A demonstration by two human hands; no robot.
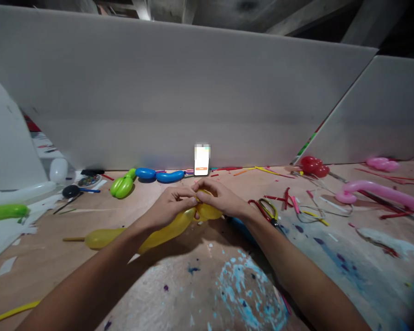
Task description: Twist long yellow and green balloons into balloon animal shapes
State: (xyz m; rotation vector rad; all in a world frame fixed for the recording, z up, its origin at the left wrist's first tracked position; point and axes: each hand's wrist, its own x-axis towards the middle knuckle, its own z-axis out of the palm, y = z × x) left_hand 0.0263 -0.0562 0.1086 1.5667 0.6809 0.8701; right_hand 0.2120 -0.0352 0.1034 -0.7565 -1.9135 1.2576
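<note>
A long yellow balloon point(167, 233) stretches leftward from my hands, low over the table, under my left forearm. Its thin uninflated tail points left. My left hand point(172, 206) pinches the balloon near its right end, thumb against the fingers. My right hand point(221, 196) curls over a short rounded yellow section at that end. The two thumbs nearly meet at the narrow spot between the sections; the fingers partly hide it. Behind my hands a lit phone point(202, 162) leans upright against the panel. Scissors point(268, 210) lie just right of my right wrist.
Along the grey panel point(179, 92) lie a green twisted balloon point(122, 186), a blue balloon point(170, 176) and red balloons point(314, 166). A pink balloon point(382, 191) rests at right, near wire and balloon scraps. Blue paint marks the table point(179, 294). A black balloon point(71, 191) sits at left.
</note>
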